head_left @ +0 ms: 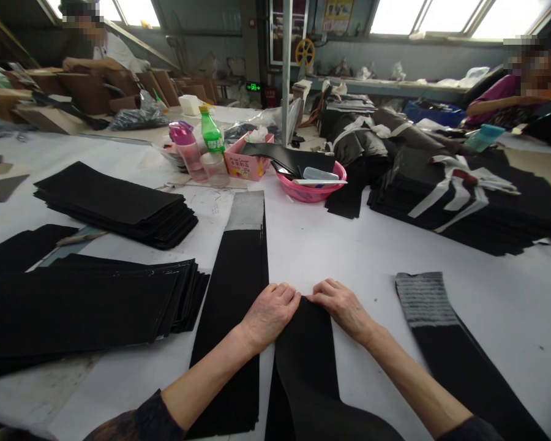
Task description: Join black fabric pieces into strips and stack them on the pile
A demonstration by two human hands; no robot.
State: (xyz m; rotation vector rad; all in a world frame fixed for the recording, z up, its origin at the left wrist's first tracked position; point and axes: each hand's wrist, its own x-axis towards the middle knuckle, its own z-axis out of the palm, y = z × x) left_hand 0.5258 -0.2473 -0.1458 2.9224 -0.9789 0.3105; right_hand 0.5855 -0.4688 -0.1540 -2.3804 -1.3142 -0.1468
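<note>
A long black strip of sheet material (310, 352) lies in front of me, its near part curling over to the right. At its far end, my left hand (275, 309) pinches the left corner. On the right corner, the fingers of my right hand (337, 303) are pressed together. Beneath my left forearm lies a stack of black strips (239, 269) with a greyish-white band across its far end. To the right is another black strip (459, 349), its far end streaked with the same whitish coating.
Stacks of black sheets (114, 202) and more black sheets (82, 306) lie on the left of the white table (371, 257). A pink basin (310, 190), a pink box (245, 164) and a green bottle (211, 131) stand farther back. Large black piles (468, 208) fill the right. Two people sit beyond.
</note>
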